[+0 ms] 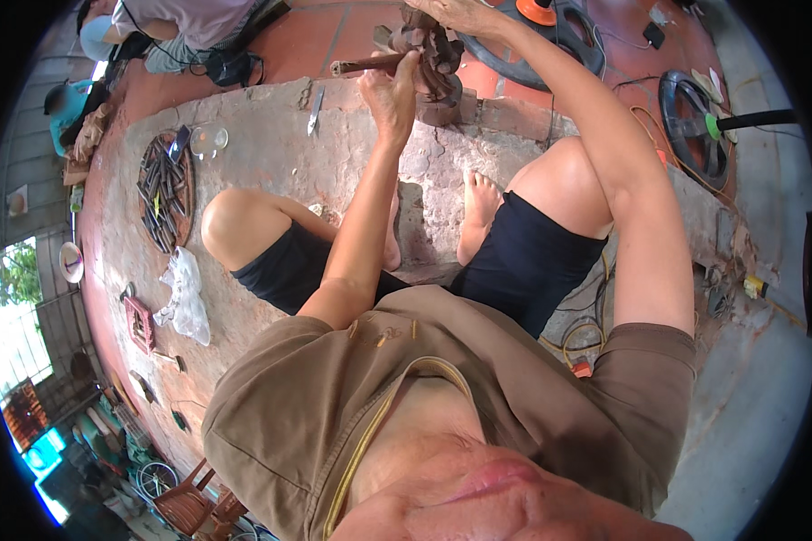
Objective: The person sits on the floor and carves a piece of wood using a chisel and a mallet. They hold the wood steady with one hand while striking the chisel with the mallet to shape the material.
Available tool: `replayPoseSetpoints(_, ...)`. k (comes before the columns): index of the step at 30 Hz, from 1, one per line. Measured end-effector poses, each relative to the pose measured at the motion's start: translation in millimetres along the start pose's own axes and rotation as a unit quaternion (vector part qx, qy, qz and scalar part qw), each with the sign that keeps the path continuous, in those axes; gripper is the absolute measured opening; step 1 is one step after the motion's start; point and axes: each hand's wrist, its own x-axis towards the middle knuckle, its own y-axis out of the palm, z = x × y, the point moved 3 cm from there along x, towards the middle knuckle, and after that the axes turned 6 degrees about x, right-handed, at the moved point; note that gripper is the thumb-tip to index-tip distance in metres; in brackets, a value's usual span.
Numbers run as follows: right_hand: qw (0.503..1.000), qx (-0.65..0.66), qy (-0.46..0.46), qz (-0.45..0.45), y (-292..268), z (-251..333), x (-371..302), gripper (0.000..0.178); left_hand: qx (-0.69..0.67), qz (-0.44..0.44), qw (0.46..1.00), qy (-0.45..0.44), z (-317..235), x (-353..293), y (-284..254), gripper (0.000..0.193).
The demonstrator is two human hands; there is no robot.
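A dark brown wood carving [435, 63] with deep knobby relief stands upright in front of my feet, at the top of the view. My left hand [390, 101] is closed around a brown stick-like tool [359, 66], beside the carving's left side. The tool's blunt end points left, while its other end is lost against the carving. Over the carving's top reaches my right hand [456, 13], cut off by the upper edge. Its fingers lie at the carving, but their grip is hidden.
At left, a round basket [188, 185] holds several dark tools, near a clear plastic bag [186, 293] and a pink crate [139, 323]. A knife-like blade [316, 112] lies on the concrete. Black wheel-like bases [695, 126] and cords stand at right. Another person [185, 41] sits at upper left.
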Motion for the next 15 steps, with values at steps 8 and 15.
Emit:
replayPoseSetpoints(8, 0.995, -0.091, -0.046, 0.018, -11.8, -6.7, -7.6, 0.034, 0.079, 0.053, 0.995, 0.030, 51.6, -12.1, 28.4, 0.019)
replayPoseSetpoints(15, 0.998, -0.060, -0.009, 0.008, -17.8, -10.4, -7.6, 0.032, -0.059, -0.019, 0.996, -0.064, 18.9, 3.2, 17.9, 0.017)
